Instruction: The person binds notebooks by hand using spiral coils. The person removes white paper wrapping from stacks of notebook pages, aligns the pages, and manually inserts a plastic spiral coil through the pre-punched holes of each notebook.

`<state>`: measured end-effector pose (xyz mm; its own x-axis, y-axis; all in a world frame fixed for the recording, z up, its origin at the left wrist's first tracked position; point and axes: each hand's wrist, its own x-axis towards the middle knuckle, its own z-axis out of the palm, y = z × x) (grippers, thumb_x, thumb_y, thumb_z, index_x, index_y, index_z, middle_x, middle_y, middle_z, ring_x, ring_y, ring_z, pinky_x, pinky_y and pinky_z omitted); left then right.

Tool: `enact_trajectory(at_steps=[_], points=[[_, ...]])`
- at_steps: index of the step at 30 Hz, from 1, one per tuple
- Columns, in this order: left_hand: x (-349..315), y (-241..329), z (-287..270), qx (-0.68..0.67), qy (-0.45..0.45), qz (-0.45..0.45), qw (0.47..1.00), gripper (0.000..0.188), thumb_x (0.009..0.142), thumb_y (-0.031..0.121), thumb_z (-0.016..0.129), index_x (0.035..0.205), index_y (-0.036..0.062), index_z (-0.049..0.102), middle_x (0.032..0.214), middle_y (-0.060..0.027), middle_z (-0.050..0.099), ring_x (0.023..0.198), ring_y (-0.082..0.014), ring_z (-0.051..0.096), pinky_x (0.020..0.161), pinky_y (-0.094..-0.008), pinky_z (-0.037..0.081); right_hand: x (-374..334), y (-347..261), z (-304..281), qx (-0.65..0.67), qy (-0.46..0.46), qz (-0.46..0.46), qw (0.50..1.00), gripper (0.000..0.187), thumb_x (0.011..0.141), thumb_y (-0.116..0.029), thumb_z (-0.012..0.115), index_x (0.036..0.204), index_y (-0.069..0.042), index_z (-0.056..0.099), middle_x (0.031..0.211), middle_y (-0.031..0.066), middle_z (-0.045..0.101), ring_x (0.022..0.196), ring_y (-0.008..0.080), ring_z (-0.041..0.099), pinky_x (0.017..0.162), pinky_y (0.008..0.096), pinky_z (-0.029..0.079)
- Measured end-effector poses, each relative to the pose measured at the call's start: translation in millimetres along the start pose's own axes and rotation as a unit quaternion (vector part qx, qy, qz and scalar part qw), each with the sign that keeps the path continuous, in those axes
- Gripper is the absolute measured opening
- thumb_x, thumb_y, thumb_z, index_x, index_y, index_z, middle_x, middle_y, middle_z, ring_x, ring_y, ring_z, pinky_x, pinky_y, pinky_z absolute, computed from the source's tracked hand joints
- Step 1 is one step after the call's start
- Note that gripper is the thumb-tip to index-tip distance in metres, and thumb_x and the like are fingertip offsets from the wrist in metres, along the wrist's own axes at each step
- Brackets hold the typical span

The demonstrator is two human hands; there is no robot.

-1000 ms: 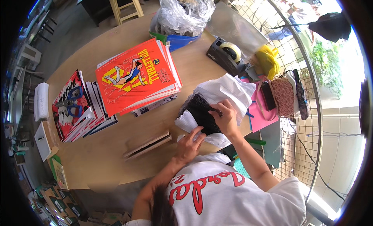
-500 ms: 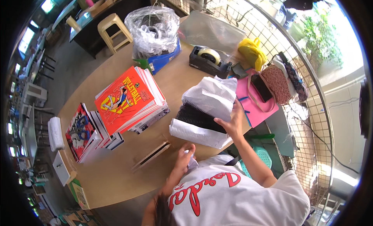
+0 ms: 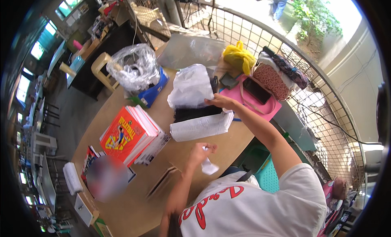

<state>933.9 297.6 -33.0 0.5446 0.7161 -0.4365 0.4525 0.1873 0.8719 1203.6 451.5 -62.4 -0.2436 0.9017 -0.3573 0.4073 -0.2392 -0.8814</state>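
Note:
A bundle of black spiral binding coils (image 3: 195, 113) lies on the table, partly wrapped in white paper (image 3: 189, 86). The far part of the paper is raised, and a rolled fold of it (image 3: 201, 127) lies along the near side. My right hand (image 3: 222, 101) is at the bundle's right end, its fingers closed on the paper's edge. Nearer to me, above the table's front part, my left hand (image 3: 200, 154) is closed on a small crumpled piece of white paper (image 3: 209, 167), which hangs below the fingers.
Spiral-bound notebooks with orange covers (image 3: 124, 133) are stacked on the left. Behind stand a plastic-covered blue box (image 3: 152, 88) and a clear plastic sheet (image 3: 191, 51). A yellow bag (image 3: 239, 58), a phone (image 3: 256, 91) and a pink folder (image 3: 266, 113) lie right, beside the wire-mesh railing (image 3: 317, 100).
My left hand has risen from beside my shirt over the table, with the crumpled paper now hanging down. My right hand has shifted to the paper's far edge. The view has turned.

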Motion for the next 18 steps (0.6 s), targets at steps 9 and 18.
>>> enact_trajectory(at_steps=[9, 18], points=[[20, 65, 1, 0.416, 0.324, 0.299, 0.795, 0.036, 0.082, 0.019, 0.076, 0.117, 0.0196, 0.069, 0.109, -0.0023, 0.064, 0.083, -0.0247, 0.069, 0.068, -0.0385, 0.056, -4, -51, 11, -0.078, 0.091, 0.083, 0.989, 0.077, 0.087, -0.063, 0.064, 0.1, 0.013, 0.062, 0.087, 0.0204, 0.068, 0.083, 0.0311, 0.071, 0.055, 0.041, 0.055], [11, 47, 24, 0.434, 0.325, 0.332, 0.771, 0.022, 0.078, 0.01, 0.072, 0.098, 0.0202, 0.075, 0.087, 0.0009, 0.062, 0.067, -0.0199, 0.065, 0.06, -0.0354, 0.051, -29, -28, 0, -0.238, 0.241, 0.016, 0.941, 0.059, 0.082, -0.052, 0.073, 0.087, 0.006, 0.067, 0.081, 0.0247, 0.069, 0.074, 0.0418, 0.068, 0.071, 0.0444, 0.055]])
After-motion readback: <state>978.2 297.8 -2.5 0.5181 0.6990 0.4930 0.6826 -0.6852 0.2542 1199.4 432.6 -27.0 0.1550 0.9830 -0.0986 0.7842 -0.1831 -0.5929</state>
